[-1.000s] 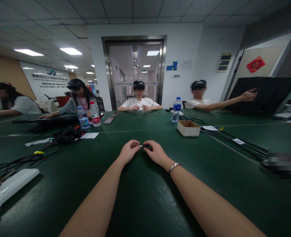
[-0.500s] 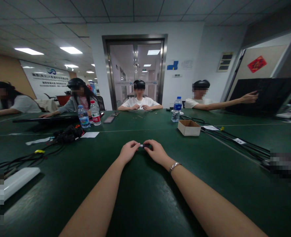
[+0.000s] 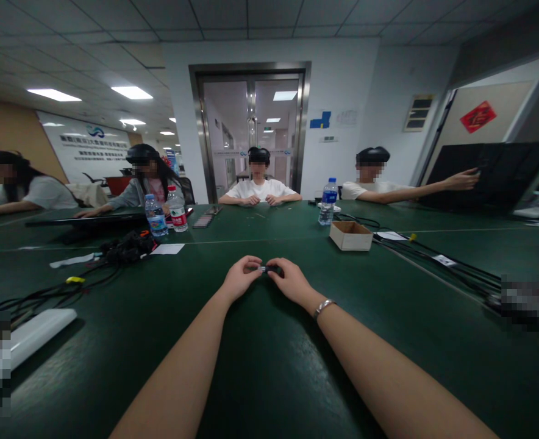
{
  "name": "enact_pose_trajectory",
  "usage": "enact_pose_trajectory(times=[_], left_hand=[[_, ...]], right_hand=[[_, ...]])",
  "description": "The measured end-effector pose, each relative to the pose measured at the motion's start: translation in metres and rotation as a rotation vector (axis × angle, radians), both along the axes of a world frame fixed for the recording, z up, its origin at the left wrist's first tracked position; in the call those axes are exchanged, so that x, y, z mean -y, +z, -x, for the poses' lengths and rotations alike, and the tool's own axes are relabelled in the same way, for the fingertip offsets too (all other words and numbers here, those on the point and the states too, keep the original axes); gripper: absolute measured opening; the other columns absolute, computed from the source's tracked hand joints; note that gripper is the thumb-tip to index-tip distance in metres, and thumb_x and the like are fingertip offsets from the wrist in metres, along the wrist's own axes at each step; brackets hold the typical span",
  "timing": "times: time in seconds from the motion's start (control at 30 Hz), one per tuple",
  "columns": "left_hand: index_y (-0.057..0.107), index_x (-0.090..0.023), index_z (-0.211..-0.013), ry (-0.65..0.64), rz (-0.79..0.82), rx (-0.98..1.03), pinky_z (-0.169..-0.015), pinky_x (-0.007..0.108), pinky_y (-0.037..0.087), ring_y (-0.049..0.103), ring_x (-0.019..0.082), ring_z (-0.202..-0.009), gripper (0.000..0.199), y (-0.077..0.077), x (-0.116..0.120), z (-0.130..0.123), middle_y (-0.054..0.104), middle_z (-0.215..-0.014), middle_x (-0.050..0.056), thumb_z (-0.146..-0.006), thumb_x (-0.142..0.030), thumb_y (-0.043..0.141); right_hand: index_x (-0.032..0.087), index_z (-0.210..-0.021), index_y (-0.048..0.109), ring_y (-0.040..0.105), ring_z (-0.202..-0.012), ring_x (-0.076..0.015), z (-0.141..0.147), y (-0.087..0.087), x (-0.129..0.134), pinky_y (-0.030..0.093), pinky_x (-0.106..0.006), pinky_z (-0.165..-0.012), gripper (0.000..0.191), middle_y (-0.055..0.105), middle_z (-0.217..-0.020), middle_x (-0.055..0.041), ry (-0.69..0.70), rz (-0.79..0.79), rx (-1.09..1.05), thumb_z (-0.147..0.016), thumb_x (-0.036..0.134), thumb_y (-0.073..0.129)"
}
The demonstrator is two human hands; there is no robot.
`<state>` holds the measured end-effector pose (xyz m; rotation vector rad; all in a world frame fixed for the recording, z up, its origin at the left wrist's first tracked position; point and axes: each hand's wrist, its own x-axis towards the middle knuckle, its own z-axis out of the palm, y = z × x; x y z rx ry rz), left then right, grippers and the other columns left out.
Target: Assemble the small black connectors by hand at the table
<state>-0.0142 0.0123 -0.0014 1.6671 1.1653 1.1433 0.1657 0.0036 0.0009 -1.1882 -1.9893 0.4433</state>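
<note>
A green desk fills the foreground, double glass doors straight ahead, and here you are with both arms stretched over it. Your right hand is nearly closed, thumb and fingertips pinching the dark part of a small piece. Your left hand faces it, thumb and forefinger curved round to the silvery end; too tiny to tell whether they grip it or just touch. So the piece sits right between your two hands!

A silvery bracelet circles your right wrist. Out beyond that hand, to the right, there's an open box, with a blue-capped bottle behind it and black cables trailing off rightward. Past your left hand, white paper lies beside a dark tangle, two bottles standing further back. And directly across from your hands, a person in a white top sits with fists on the desk's far edge.
</note>
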Motion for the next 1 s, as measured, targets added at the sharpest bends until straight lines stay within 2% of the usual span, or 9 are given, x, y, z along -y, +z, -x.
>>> enact_pose_trajectory(times=[0.17, 0.37, 0.63, 0.8, 0.9, 1.0], left_hand=[[0.065, -0.016, -0.096, 0.081, 0.020, -0.059, -0.083, 0.033, 0.047, 0.062, 0.019, -0.088, 0.026, -0.0019, -0.0022, -0.0012, 0.067, -0.098, 0.009, -0.075, -0.032, 0.065], [0.067, -0.016, -0.089, 0.078, 0.044, -0.125, -0.082, 0.033, 0.047, 0.062, 0.020, -0.086, 0.023, 0.0005, -0.0007, -0.0004, 0.069, -0.090, 0.007, -0.076, -0.034, 0.061], [0.065, -0.017, -0.091, -0.030, -0.008, -0.006, -0.088, 0.032, 0.048, 0.062, 0.017, -0.090, 0.018, -0.0055, -0.0057, 0.0016, 0.067, -0.094, 0.007, -0.073, -0.017, 0.065], [0.066, -0.018, -0.092, -0.039, -0.028, -0.013, -0.088, 0.033, 0.048, 0.062, 0.017, -0.091, 0.020, -0.0074, -0.0075, 0.0031, 0.067, -0.094, 0.006, -0.072, -0.016, 0.067], [0.066, -0.017, -0.093, -0.034, -0.018, -0.022, -0.086, 0.032, 0.047, 0.061, 0.017, -0.090, 0.021, -0.0079, -0.0083, 0.0039, 0.067, -0.095, 0.007, -0.072, -0.022, 0.067], [0.065, -0.017, -0.093, -0.008, 0.027, -0.068, -0.077, 0.030, 0.047, 0.061, 0.016, -0.081, 0.026, -0.0076, -0.0089, 0.0040, 0.067, -0.090, 0.006, -0.076, -0.036, 0.063]], right_hand=[[0.018, -0.101, 0.064, 0.057, -0.094, -0.0176, 0.0011, 0.0024, 0.0021, 0.044, -0.033, -0.086, 0.020, 0.064, -0.101, -0.0065, -0.005, -0.001, 0.013, -0.083, 0.019, 0.056], [0.019, -0.102, 0.064, 0.057, -0.094, -0.0173, 0.0002, 0.0003, -0.0002, 0.045, -0.033, -0.086, 0.021, 0.064, -0.102, -0.0062, -0.006, -0.002, 0.004, -0.083, 0.020, 0.057], [0.019, -0.101, 0.064, 0.057, -0.093, -0.0171, -0.0005, -0.0021, -0.0014, 0.045, -0.034, -0.085, 0.020, 0.063, -0.100, -0.0057, -0.008, -0.006, 0.004, -0.082, 0.020, 0.057], [0.019, -0.100, 0.065, 0.057, -0.093, -0.0168, 0.0002, 0.0006, 0.0001, 0.044, -0.034, -0.086, 0.019, 0.063, -0.100, -0.0056, -0.010, 0.001, 0.008, -0.082, 0.020, 0.057], [0.019, -0.101, 0.064, 0.057, -0.093, -0.0169, 0.0004, 0.0024, 0.0012, 0.044, -0.034, -0.086, 0.020, 0.063, -0.101, -0.0060, -0.009, 0.015, 0.008, -0.083, 0.020, 0.057], [0.019, -0.102, 0.064, 0.057, -0.094, -0.0171, 0.0004, 0.0028, 0.0019, 0.045, -0.034, -0.085, 0.021, 0.063, -0.102, -0.0062, 0.004, 0.008, 0.000, -0.083, 0.020, 0.056]])
